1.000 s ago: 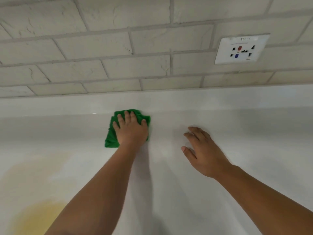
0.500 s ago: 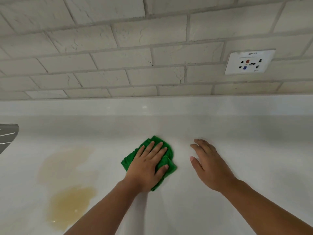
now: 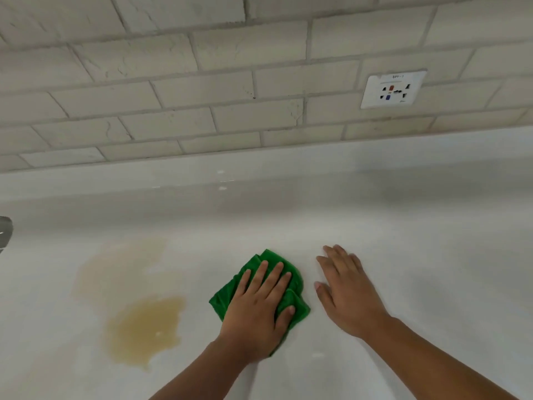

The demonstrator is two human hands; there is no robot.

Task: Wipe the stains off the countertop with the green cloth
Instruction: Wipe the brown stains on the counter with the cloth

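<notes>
My left hand [image 3: 259, 310] lies flat on the crumpled green cloth [image 3: 227, 295] and presses it onto the white countertop [image 3: 432, 284] with straight fingers. Just to its right my right hand [image 3: 343, 293] rests palm down on the bare counter, fingers spread, holding nothing. A yellow-brown puddle stain [image 3: 144, 327] lies left of the cloth, a hand's width away. Behind it spreads a fainter tan smear [image 3: 115, 264].
A pale brick-tile wall [image 3: 202, 82] rises behind the counter's low white upstand [image 3: 288, 166]. A white wall socket [image 3: 392, 89] sits at the upper right. A grey metal object [image 3: 5, 232] pokes in at the left edge.
My left hand has dragged the cloth from the back of the counter toward me and rightward, beside my right hand. The view shifted left and the stains came into fuller sight.
</notes>
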